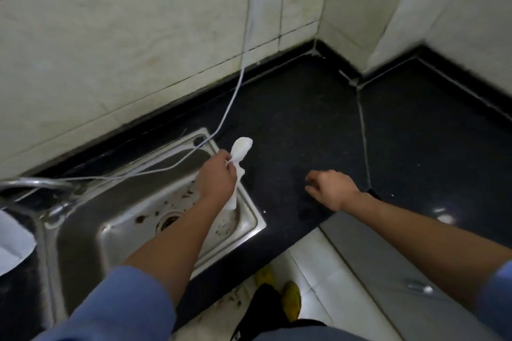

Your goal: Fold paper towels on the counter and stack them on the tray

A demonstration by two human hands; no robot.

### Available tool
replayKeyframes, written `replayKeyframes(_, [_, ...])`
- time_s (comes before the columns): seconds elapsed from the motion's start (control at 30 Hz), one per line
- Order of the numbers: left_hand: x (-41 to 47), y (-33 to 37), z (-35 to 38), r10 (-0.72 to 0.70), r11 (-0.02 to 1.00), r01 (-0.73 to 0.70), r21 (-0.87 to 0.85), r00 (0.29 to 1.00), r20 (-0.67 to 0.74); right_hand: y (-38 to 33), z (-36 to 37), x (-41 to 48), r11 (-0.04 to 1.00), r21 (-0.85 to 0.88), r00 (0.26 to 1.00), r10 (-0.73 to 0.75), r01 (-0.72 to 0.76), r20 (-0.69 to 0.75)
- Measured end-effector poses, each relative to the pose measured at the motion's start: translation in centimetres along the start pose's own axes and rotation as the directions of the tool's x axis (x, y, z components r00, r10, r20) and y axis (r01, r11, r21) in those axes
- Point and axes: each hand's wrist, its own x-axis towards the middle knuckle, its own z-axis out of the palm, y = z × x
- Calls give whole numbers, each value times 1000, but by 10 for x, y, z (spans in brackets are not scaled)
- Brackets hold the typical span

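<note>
The left hand (217, 178) grips a crumpled white paper towel (241, 150). The towel is bunched in the fist above the right rim of the stainless steel sink (250, 220), with one end poking up on the far side and the other hanging toward the basin. The right hand (331, 188) holds nothing, its fingers loosely spread near the black stone counter (304, 119).

We judge the step in hand to be bringing the towel onto the counter and spreading it flat. We would lay it well right of the sink rim, pin a corner with the free hand, and smooth it before creasing.

The counter runs on to the far tiled wall (138, 50) and rightward past a pale seam (364, 133), which gives room to work. A thin white cable (231, 102) trails into the sink near the towel, so we would steer clear of it. We cannot make out a tray; a white shape (13, 243) at the left edge is too cut off to tell.
</note>
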Motion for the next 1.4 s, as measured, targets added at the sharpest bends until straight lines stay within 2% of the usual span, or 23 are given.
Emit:
replayKeyframes(0.2, [32, 70, 71, 219, 974, -226, 23, 959, 182, 65, -2, -14, 985, 20, 985, 173, -173, 2])
replayKeyframes(0.37, [16, 64, 126, 294, 929, -364, 68, 835, 465, 91, 5, -8, 969, 9, 966, 246, -248, 84])
replayKeyframes(0.47, [8, 46, 137, 344, 912, -409, 12, 781, 521, 90, 7, 6, 968, 36, 965, 245, -249, 95])
replayKeyframes(0.53, [11, 38, 134, 309, 935, -353, 12, 834, 458, 85, 3, 20, 969, 80, 971, 230, -234, 60])
replayKeyframes(0.6, [18, 33, 125, 179, 978, -207, 38, 914, 364, 81, -3, 35, 970, 125, 978, 210, -209, 11])
replayKeyframes(0.63, [22, 31, 121, 107, 989, -137, 63, 931, 348, 78, -6, 44, 972, 135, 981, 196, -193, -9])
replayKeyframes(0.7, [30, 27, 119, -21, 990, -39, 136, 910, 415, 72, -11, 64, 982, 129, 988, 147, -140, -42])
replayKeyframes(0.77, [32, 26, 120, -80, 976, -36, 217, 860, 504, 65, -12, 85, 992, 115, 998, 63, -60, -24])
replayKeyframes(0.83, [30, 27, 124, -109, 965, -37, 260, 844, 526, 59, -9, 102, 998, 58, 994, -46, 41, 100])
replayKeyframes(0.9, [24, 31, 124, -146, 969, 23, 247, 859, 492, 56, -3, 111, 992, -15, 966, -121, 128, 226])
replayKeyframes(0.97, [21, 36, 124, -153, 976, 68, 209, 892, 425, 61, 3, 111, 986, 12, 960, -165, 166, 226])
replayKeyframes(1.13, [27, 58, 111, -70, 997, 63, 35, 970, 233, 97, -21, 94, 951, 218, 976, -219, 218, -22])
replayKeyframes(1.2, [34, 66, 102, -47, 992, 75, -105, 968, 246, 112, -40, 89, 923, 316, 975, -220, 221, -37])
replayKeyframes(1.27, [41, 72, 96, -67, 958, 148, -245, 949, 309, 120, -60, 89, 881, 415, 972, -229, 227, -46])
replayKeyframes(1.4, [62, 94, 82, -148, 812, 371, -450, 878, 456, 127, -91, 97, 774, 612, 981, -191, 162, -18])
